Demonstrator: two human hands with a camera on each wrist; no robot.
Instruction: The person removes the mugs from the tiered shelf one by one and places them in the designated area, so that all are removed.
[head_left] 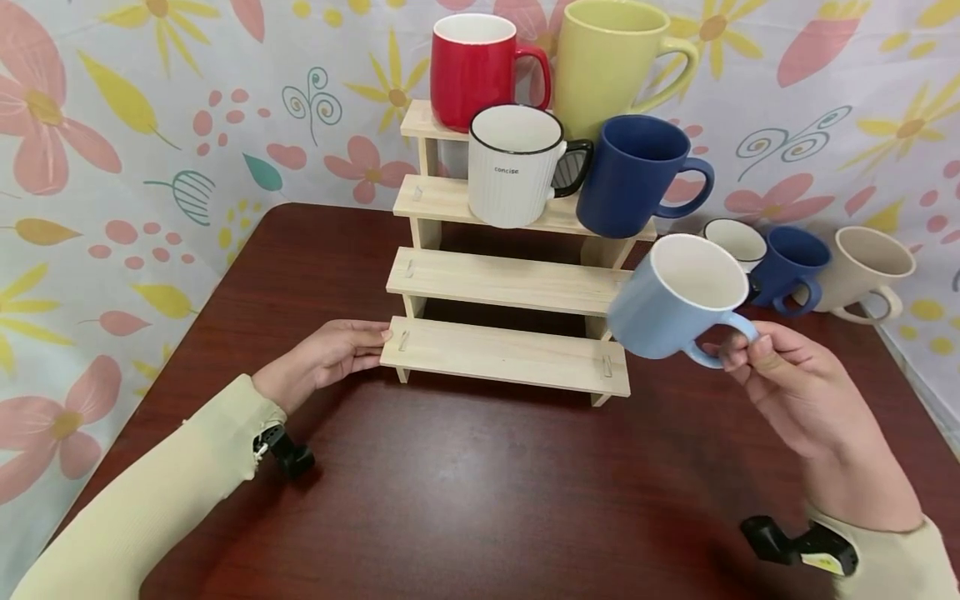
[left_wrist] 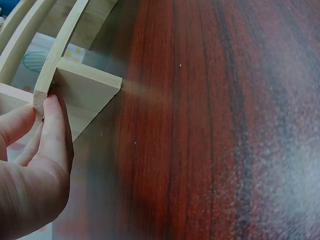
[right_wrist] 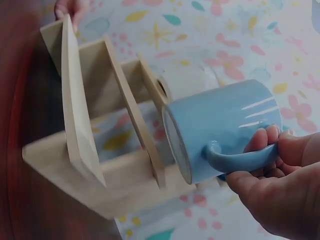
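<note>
A light blue mug (head_left: 670, 298) hangs in the air by the right end of a stepped wooden rack (head_left: 502, 354). My right hand (head_left: 806, 383) grips it by the handle, and the mug leans to the left. In the right wrist view the fingers pass through the handle of the mug (right_wrist: 225, 130). My left hand (head_left: 333, 354) is at the left end of the rack's lowest board; in the left wrist view the thumb and fingers (left_wrist: 54, 125) pinch that board's end. The two lower boards bear no mugs.
On the top tier stand a red mug (head_left: 472, 75) and a tall yellow-green mug (head_left: 603, 67). Below them are a white ribbed mug (head_left: 510, 179) and a navy mug (head_left: 626, 183). More mugs, including a beige mug (head_left: 862, 267), sit on the dark table (head_left: 465, 492) at right.
</note>
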